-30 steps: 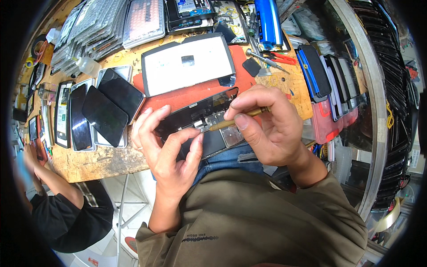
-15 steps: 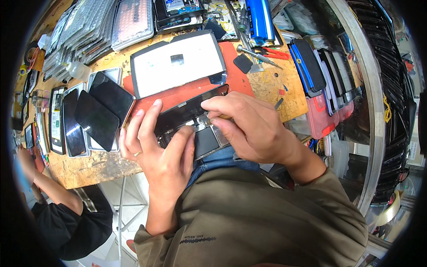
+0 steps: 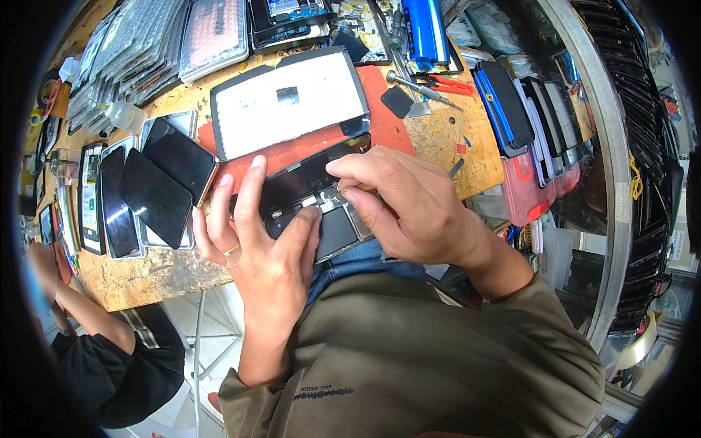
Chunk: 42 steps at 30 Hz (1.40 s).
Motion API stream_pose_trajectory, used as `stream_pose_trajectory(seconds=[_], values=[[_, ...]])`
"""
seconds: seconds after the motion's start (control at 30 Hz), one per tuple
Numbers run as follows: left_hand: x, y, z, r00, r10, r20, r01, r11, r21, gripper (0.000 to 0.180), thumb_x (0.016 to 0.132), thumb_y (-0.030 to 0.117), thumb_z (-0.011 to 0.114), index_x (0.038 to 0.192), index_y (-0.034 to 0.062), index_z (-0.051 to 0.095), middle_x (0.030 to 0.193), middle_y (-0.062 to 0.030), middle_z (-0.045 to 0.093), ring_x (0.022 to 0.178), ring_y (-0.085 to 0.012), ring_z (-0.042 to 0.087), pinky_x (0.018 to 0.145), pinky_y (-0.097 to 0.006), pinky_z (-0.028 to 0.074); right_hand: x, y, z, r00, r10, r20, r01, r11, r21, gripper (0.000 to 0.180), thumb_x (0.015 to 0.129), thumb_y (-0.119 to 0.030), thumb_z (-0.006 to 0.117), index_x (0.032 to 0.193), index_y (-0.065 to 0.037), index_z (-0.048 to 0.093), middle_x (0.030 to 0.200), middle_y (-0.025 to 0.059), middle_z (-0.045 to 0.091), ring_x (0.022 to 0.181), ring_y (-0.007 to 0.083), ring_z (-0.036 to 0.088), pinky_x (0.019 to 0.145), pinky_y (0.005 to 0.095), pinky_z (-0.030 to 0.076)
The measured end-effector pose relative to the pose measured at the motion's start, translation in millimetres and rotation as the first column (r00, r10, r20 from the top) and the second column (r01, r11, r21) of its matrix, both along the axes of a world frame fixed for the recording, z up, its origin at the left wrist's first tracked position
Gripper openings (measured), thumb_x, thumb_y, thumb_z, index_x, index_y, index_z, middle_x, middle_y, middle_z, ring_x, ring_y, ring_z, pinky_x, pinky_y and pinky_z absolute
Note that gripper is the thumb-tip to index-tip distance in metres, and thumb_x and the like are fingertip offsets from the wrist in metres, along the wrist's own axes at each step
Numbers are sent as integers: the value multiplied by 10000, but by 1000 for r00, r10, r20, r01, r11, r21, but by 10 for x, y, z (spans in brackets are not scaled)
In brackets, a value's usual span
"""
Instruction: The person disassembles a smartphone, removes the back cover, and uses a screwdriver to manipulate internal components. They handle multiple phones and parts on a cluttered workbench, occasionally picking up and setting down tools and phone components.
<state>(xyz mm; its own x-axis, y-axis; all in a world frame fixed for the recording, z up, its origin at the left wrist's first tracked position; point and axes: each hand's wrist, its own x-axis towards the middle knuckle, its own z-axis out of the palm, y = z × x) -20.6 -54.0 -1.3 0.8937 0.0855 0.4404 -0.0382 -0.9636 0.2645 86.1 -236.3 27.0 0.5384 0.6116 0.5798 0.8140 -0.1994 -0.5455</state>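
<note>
An opened phone [image 3: 338,230], its black battery and inner parts bare, lies at the table's front edge close to my lap. Its detached-looking black screen panel [image 3: 298,181] leans along the far side. My left hand [image 3: 269,259] steadies the phone at its left end, thumb pressed on the inside and the other fingers spread past the edge. Over the right part of the phone my right hand [image 3: 416,208] is closed in a pinch. Between its fingertips a bit of something yellow-brown shows, perhaps a thin tool; the rest is hidden.
Behind the phone lies a white pad with dark edges [image 3: 288,117] on a red mat [image 3: 394,135]. Dark phone screens [image 3: 157,193] are piled at left. A screwdriver [image 3: 423,89] and red pliers [image 3: 451,85] lie at right. Another person's arm [image 3: 91,310] shows at lower left.
The bench and its things sit slightly further left and up in view. My right hand has shifted a little at the phone, still pinched; my left hand keeps its hold.
</note>
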Motion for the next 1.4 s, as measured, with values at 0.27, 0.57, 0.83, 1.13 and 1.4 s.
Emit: stream_pose_trajectory(seconds=[0.27,0.57,0.83,1.13,1.4], values=[[1,10,-21,1000,-6,16,7,1000,-17,119,805,287,897,882,272,808,1625,-72,543,1524,-367,405,1263,-630,218,18,23,-36,999,32,0,-32,999,-34,385,891,100,750,1263,46,669,991,159,719,821,296,724,712,383,576],[5,35,-51,999,-27,27,28,999,-47,122,811,279,892,879,231,802,1627,-78,539,1517,-383,407,1256,-645,227,47,46,161,985,70,156,-21,955,-296,300,902,-66,770,1181,8,690,934,112,651,788,282,627,692,398,467],[5,13,-53,1000,-14,21,15,999,-48,123,809,279,893,878,229,804,1621,-83,544,1510,-383,413,1258,-637,227,50,76,225,987,85,138,-33,940,-339,280,872,-132,761,1116,-16,692,931,86,645,813,277,615,704,395,462],[-10,5,-54,1000,0,-1,0,999,-38,107,828,283,887,888,247,807,1616,-76,547,1508,-379,417,1265,-625,215,45,74,233,988,63,141,-8,933,-360,332,889,-77,766,1197,8,680,957,106,663,825,302,643,714,406,495],[-78,48,-237,979,-40,200,58,995,-86,103,855,197,782,957,203,787,1491,-107,641,1418,-383,491,1250,-596,239,164,-154,391,961,-95,-259,157,960,231,387,1036,-20,703,1389,65,569,1029,123,735,915,173,730,811,299,600]])
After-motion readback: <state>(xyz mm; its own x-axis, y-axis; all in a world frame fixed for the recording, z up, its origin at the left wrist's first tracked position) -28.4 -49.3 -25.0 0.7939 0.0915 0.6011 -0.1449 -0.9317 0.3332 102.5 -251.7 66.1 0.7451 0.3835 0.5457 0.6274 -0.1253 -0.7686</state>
